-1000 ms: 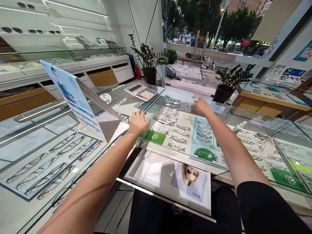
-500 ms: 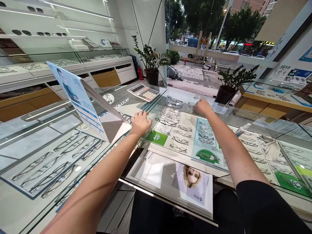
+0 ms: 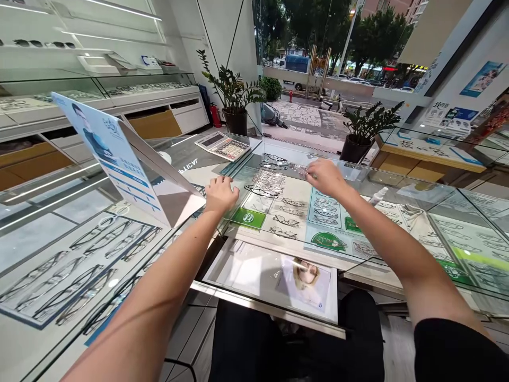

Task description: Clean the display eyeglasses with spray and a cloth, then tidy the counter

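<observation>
My right hand reaches over the glass counter, its fingers closed on a thin, light pair of eyeglasses at the glass top. Just left of that pair lie several dark-framed eyeglasses, with a group of pinkish clear frames nearer me. A black pair of eyeglasses is in front of those. My left hand rests on the edge of the glass counter, fingers spread and holding nothing. It is between the folded blue display card and the eyeglasses.
A calculator lies on the left counter behind my left hand. Below the glass, a drawer with a printed portrait sheet extends toward my lap. A spray bottle and a cloth are at the right. Potted plants stand beyond.
My right hand has drawn the light eyeglasses slightly left, closer to the dark frames. My left hand keeps its place on the counter edge. The camera view has turned a little to the right.
</observation>
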Demonstrator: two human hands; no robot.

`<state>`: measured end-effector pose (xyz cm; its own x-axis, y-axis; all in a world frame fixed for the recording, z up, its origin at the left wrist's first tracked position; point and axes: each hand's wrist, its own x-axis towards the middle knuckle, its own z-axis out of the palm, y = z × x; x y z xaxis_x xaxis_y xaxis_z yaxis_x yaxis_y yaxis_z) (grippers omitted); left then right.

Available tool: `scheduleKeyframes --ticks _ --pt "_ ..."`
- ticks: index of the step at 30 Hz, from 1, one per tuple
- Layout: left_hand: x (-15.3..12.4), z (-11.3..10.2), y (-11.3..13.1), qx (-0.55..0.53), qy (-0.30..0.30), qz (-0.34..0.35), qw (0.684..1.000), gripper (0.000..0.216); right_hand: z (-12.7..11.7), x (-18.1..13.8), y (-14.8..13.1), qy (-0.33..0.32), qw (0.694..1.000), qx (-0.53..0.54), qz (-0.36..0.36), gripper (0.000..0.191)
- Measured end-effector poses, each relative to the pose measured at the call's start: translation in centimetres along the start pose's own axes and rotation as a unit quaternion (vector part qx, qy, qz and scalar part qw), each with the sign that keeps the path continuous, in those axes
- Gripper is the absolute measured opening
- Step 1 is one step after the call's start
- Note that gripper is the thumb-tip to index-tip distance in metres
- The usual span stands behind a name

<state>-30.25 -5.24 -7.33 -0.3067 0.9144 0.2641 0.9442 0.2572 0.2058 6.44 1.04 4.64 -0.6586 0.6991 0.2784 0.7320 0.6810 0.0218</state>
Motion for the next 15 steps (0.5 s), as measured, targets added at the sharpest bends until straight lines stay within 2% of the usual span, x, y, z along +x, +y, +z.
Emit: scheduleKeyframes --ticks 2,4,7,9,11,15 --pt "-0.1 0.1 0.0 0.005 0.003 0.002 1.0 0.058 -1.7 -3.0 -3.7 -0.033 0.996 0.075 -0.039 0.03" --pt "-0.1 0.1 0.0 0.006 0.006 0.003 1.0 0.057 -2.6 -6.3 -7.5 -0.097 0.981 0.156 -0.066 0.028" --pt "-0.1 0.3 -0.1 0.0 0.009 0.006 1.0 0.057 -1.6 -10.9 -12.2 -0.183 0.95 0.241 -0.074 0.028" --pt "-0.1 0.3 -0.1 -0.005 0.008 0.009 1.0 0.058 0.6 -13.2 -14.3 -0.223 0.941 0.244 -0.077 0.025" --pt "-0.1 0.4 -0.2 -0.009 0.01 0.012 1.0 0.058 3.8 -14.5 -15.6 -0.242 0.939 0.233 -0.072 0.025" --pt "-0.2 0.2 -0.1 -0.022 0.013 0.022 0.999 0.057 11.1 -13.6 -16.6 -0.238 0.963 0.13 -0.014 0.026"
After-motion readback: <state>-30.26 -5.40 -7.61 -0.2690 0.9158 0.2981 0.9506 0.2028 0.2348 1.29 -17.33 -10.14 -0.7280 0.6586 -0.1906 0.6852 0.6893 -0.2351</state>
